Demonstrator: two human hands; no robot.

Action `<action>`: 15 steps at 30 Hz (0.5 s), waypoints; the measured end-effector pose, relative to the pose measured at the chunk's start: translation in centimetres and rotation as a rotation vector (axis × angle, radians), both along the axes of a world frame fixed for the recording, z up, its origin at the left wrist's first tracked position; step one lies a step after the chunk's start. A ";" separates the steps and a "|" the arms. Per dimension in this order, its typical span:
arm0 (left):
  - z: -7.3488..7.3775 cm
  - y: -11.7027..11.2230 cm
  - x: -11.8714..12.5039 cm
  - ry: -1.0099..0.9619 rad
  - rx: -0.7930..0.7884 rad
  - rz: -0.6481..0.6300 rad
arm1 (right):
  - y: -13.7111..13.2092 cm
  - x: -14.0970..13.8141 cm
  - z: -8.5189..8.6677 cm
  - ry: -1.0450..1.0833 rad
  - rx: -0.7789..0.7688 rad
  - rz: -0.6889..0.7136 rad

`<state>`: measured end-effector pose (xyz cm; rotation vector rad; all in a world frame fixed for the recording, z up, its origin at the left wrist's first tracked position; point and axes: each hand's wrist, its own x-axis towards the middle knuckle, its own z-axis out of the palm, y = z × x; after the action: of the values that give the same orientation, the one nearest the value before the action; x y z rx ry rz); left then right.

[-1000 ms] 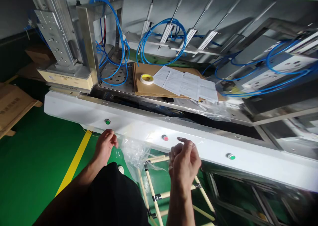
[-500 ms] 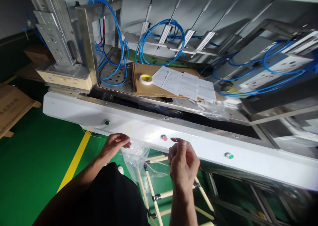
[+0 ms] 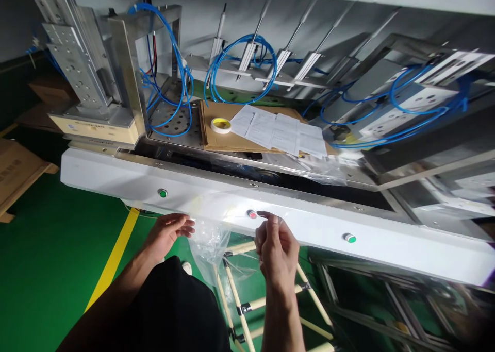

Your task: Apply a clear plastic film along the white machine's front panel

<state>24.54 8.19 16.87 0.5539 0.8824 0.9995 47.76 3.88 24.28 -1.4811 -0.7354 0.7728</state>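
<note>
A clear plastic bag (image 3: 211,238) hangs in front of the machine's white front panel (image 3: 116,174). My left hand (image 3: 170,231) has its fingers pinched on the bag's left edge, just below a green button (image 3: 163,193). My right hand (image 3: 275,249) is closed in a pinch on the bag's right edge, right under the red button (image 3: 252,215). The film stretches between both hands and sags down below them.
On the machine bed lie a cardboard sheet (image 3: 216,133), a tape roll (image 3: 220,125) and printed papers (image 3: 280,133). Blue hoses (image 3: 240,63) loop above. A second green button (image 3: 350,237) sits to the right. A pipe rack (image 3: 247,305) stands below; a yellow floor line (image 3: 112,259) runs left.
Both hands have shifted slightly left with the view. My left hand's fingers moved right onto the bag's edge and lie flatter; my right hand rose a little toward the red button.
</note>
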 end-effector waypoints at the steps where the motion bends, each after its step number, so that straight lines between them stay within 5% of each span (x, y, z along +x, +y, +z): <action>1: -0.4 0.0 -0.2 0.000 -0.007 0.031 | 0.1 0.2 0.0 0.016 0.008 0.014; 5: -1.3 1.0 -2.3 0.082 0.006 0.146 | 0.2 1.6 0.7 -0.004 0.032 0.099; 8: 0.5 2.7 -3.6 0.277 0.230 0.111 | 0.5 2.3 2.3 -0.169 -0.042 0.391; 12: 5.5 4.9 -2.7 0.453 0.700 -0.118 | 1.8 1.2 5.0 -0.344 -0.107 0.871; 15: 7.6 5.8 -1.5 0.457 0.770 -0.418 | 2.4 0.7 6.2 -0.393 -0.097 0.989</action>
<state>23.09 14.02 24.51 1.6001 0.7046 0.8122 48.48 6.28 30.44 -1.3233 -1.8135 1.2637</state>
